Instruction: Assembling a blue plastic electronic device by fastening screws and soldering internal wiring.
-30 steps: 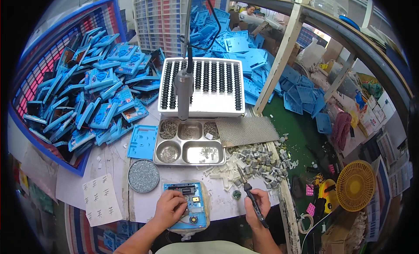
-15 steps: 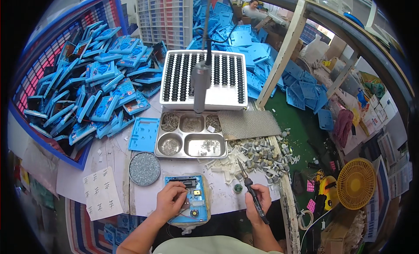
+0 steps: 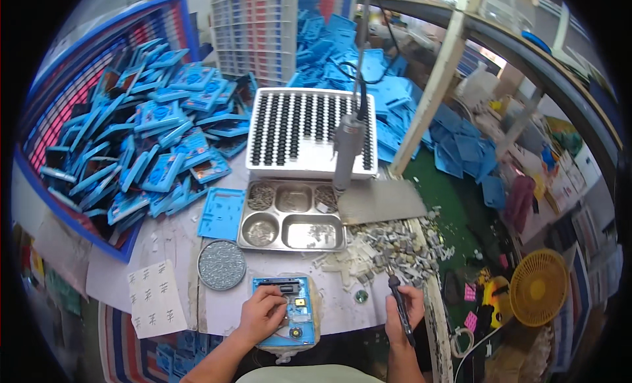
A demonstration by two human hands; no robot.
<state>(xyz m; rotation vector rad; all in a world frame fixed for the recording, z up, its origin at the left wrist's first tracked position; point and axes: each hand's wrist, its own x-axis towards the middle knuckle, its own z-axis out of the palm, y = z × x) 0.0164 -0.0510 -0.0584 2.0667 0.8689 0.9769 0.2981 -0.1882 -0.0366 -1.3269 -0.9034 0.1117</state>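
My right hand (image 3: 407, 309) is wrapped round the dark handle of a soldering iron (image 3: 399, 297), its tip tilted up and away from me. On a pad before me lies an open blue plastic casing (image 3: 284, 340) with a black part along its far side, a small yellow part and a round metal part inside. My left hand (image 3: 262, 314) rests over the casing's left side, thumb and fingers pinched together. Whatever they hold is hidden. A small round green item (image 3: 361, 296) sits between the casing and the iron.
A metal compartment tray (image 3: 296, 241) holds small parts; a round dish (image 3: 222, 264) of grey pieces stands left of it. White and grey parts (image 3: 382, 251) are heaped at right. An electric screwdriver (image 3: 347, 149) hangs before a white tray (image 3: 322, 166). A crate (image 3: 99, 235) brims with blue casings.
The whole view has shifted a little. The hanging screwdriver now appears farther right and lower. My right hand with the soldering iron is slightly farther right; my left hand stays at the casing.
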